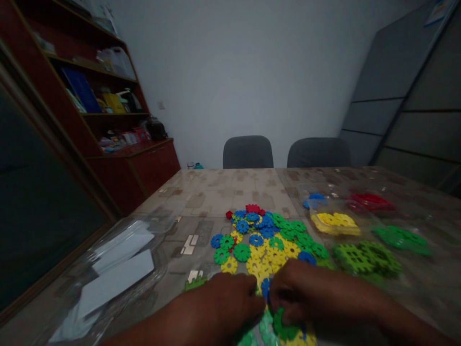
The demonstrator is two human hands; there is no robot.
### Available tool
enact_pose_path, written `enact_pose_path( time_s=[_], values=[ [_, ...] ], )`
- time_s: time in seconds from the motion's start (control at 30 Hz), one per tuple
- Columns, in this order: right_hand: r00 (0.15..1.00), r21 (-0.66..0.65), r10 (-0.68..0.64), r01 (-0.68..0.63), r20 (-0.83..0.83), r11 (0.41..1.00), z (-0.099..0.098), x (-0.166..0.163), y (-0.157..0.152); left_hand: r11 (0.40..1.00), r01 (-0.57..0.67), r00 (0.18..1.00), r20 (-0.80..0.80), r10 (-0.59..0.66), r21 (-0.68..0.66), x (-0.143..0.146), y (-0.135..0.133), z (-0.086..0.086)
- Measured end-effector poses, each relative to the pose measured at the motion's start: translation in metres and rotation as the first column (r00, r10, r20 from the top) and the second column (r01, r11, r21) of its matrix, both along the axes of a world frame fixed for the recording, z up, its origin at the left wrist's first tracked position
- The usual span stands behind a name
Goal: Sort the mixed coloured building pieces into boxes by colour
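My left hand [223, 307] is closed over the near edge of the pile, its fingertips curled downward; whatever they grip is hidden. Facing it, my right hand [309, 290] is bent in a pinch, thumb against a green notched disc [283, 327]. Between the hands shows a blue notched disc [265, 288], partly covered. Just beyond them spreads a heap of flat plastic gear-shaped discs: yellow discs [268, 259] nearest, green discs [298, 235] to the right, blue discs [264, 223] and red discs [253, 208] farther back. Pale green pieces [268, 329] lie beneath my hands.
Clear trays stand on the right with yellow discs [334, 223], red pieces [372, 202], green pieces [401, 239] and light-green square pieces [367, 257]. At left, a clear plastic tray [162, 218] holds white cards [117, 283]. Two grey chairs [248, 151] stand behind the patterned table [230, 185].
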State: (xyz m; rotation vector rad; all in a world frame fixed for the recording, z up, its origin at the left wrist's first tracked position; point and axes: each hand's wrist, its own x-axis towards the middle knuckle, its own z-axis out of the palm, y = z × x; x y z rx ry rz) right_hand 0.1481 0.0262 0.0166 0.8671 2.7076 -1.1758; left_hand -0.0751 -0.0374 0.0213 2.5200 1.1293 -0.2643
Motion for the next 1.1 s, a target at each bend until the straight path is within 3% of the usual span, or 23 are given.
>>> enact_pose_path(
  time_s=[0.13,0.2,0.3,0.47,0.6,0.73,0.8,0.87,0.97,1.1],
  values=[
    [0.988,0.177,-0.088,0.064,0.125,0.982,-0.008,-0.012,-0.020,0.998,-0.021,1.000,0.006,0.021,0.063,0.003,0.006,-0.001],
    [0.974,0.206,-0.135,0.097,0.181,0.974,-0.011,-0.013,-0.025,0.996,-0.030,1.000,0.008,0.029,0.080,0.000,0.012,-0.004],
    [0.967,0.194,-0.160,0.121,0.197,0.973,-0.014,-0.012,-0.029,0.998,-0.020,1.000,0.024,0.018,0.064,-0.006,0.022,-0.007],
    [0.993,0.119,-0.075,0.064,0.088,0.991,-0.022,-0.012,-0.026,0.998,-0.050,0.990,0.136,0.045,0.037,-0.011,0.034,-0.008],
    [0.991,0.121,-0.133,0.129,0.027,0.984,-0.022,-0.014,-0.013,0.993,-0.114,0.974,0.198,0.111,0.001,-0.019,0.047,-0.011],
    [0.984,0.191,-0.177,0.177,-0.014,0.966,-0.015,-0.009,0.003,0.985,-0.064,0.967,0.233,0.101,-0.161,-0.023,0.051,-0.006],
    [0.985,0.206,-0.169,0.172,-0.034,0.963,-0.012,-0.005,0.008,0.948,0.005,0.964,0.255,0.081,-0.320,-0.020,0.045,-0.001],
    [0.984,0.208,-0.170,0.178,-0.054,0.962,-0.008,-0.002,0.011,0.918,0.059,0.973,0.228,0.035,-0.393,-0.013,0.036,0.001],
    [0.979,0.223,-0.192,0.204,-0.073,0.953,-0.004,0.001,0.012,0.955,0.085,0.990,0.129,-0.050,-0.285,-0.003,0.020,-0.003],
    [0.977,0.254,-0.194,0.211,-0.092,0.944,-0.002,0.002,0.016,0.987,0.061,0.996,0.073,-0.050,-0.149,0.005,0.009,-0.009]
  ],
)
